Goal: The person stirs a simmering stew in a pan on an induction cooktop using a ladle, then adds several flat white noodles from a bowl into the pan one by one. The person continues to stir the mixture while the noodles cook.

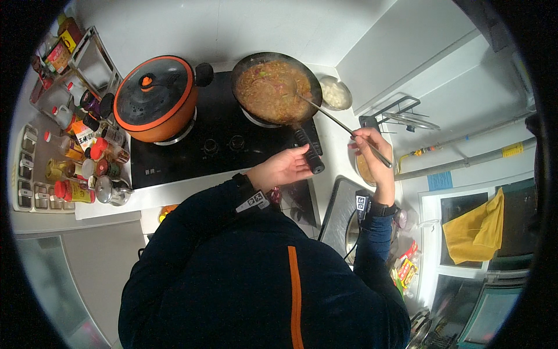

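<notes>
A dark wok [235,87] stands on the right burner, holding a thick reddish-brown stew [270,96] with bits of green. My left hand [286,167], palm turned up, is closed about the wok's black handle [306,150], thumb against its side and fingers passing under it. In my right hand [374,152] is the long metal shaft of a ladle [331,118], which slants down to the left into the wok. Its head is sunk in the stew and hard to make out.
An orange pot [168,125] with a dark lid sits on the black cooktop [192,160] at left. Jars and bottles [107,152] crowd the left counter. Right of the wok are a bowl of white pieces [335,94], a bowl [365,168] below my right hand, and a sink [337,203].
</notes>
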